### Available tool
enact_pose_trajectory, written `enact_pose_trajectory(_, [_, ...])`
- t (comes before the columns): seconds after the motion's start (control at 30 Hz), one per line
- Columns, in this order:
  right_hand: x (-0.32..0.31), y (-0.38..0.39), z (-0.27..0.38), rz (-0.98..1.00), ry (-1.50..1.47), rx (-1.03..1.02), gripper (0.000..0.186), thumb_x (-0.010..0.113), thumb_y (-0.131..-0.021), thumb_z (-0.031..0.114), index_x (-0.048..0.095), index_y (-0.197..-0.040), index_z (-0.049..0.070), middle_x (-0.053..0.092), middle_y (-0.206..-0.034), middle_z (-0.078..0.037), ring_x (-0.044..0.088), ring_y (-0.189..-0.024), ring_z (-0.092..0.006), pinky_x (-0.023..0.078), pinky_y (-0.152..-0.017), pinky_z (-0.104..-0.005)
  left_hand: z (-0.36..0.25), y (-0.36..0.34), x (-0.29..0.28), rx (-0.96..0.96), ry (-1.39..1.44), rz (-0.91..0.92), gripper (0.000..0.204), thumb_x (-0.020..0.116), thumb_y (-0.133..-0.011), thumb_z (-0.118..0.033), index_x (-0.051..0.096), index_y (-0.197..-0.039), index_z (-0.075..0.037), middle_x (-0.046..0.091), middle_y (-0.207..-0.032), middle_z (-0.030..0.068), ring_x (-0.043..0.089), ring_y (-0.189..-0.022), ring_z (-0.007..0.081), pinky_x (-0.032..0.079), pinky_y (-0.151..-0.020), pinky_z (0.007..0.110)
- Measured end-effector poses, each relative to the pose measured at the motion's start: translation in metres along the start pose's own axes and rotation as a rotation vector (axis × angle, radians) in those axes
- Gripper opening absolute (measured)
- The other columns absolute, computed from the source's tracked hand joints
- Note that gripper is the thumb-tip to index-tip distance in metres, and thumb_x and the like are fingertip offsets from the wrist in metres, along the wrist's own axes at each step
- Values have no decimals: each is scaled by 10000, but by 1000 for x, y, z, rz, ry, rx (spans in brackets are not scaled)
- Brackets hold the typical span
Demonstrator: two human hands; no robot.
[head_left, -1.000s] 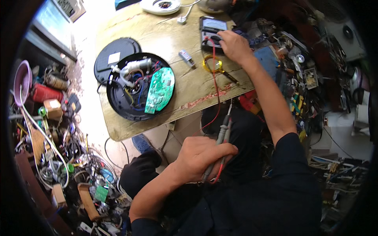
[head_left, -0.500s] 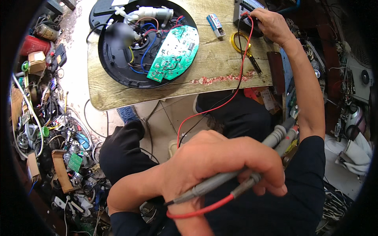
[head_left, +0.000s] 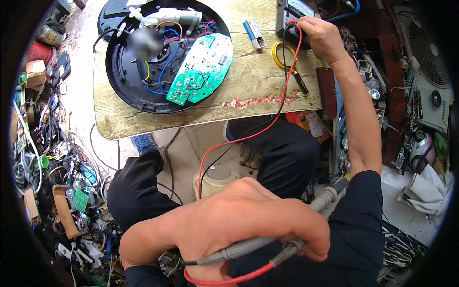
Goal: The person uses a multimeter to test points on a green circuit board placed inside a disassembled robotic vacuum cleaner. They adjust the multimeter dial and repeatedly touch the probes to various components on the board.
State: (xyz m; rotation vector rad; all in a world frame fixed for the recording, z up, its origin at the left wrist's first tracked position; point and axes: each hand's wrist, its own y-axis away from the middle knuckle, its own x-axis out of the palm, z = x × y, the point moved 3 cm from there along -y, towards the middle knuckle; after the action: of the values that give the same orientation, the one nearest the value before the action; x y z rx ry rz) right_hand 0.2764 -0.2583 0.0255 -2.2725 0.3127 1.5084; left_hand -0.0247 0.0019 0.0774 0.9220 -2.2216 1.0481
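grey test probes [head_left: 241,249], two, lie gripped within the left hand [head_left: 239,213]. the right hand's [head_left: 325,39] fingertips meet one red plug [head_left: 291,22] on one analog multimeter [head_left: 295,9]; i cannot tell whether they grip.

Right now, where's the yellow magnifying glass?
In the head view, the magnifying glass lies on the table, near its right edge, just below the meter, with the red lead crossing it.

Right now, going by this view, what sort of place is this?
Probably a small electronics repair workshop: an opened round black housing with a green circuit board sits on the table, the left hand holds grey test probes, and loose parts clutter the left side.
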Motion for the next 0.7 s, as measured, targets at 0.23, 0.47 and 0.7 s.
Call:
enact_pose_trajectory(0.23, [-1,8,19,-82,-130,548,158,644,-952,152,751,-1050,88,753,-1039,-126,727,-935,-368,581,-787,-458,0,-13,-8,-42,-507,-106,341,858,-818,-205,747,-1091,-33,804,-997,144,796,-882,291,621,-801,369])
enact_pose_trajectory(0.47, [12,10,21,10,-322,1105,489,781,-885,528,810,-992,52,769,-913,-211,754,-878,-387,580,-789,-462,32,-10,-9,124,-1039,-103,236,775,-857,-25,741,-1083,-84,735,-818,89,722,-670,278,553,-602,374])
enact_pose_trajectory(0.7, [17,7,18,28,-417,1117,459,810,-845,486,815,-899,30,755,-861,-228,753,-834,-401,581,-752,-458,40,-15,-7,188,-1189,-8,301,806,-836,-77,728,-1126,-72,685,-740,65,665,-605,250,513,-553,361])
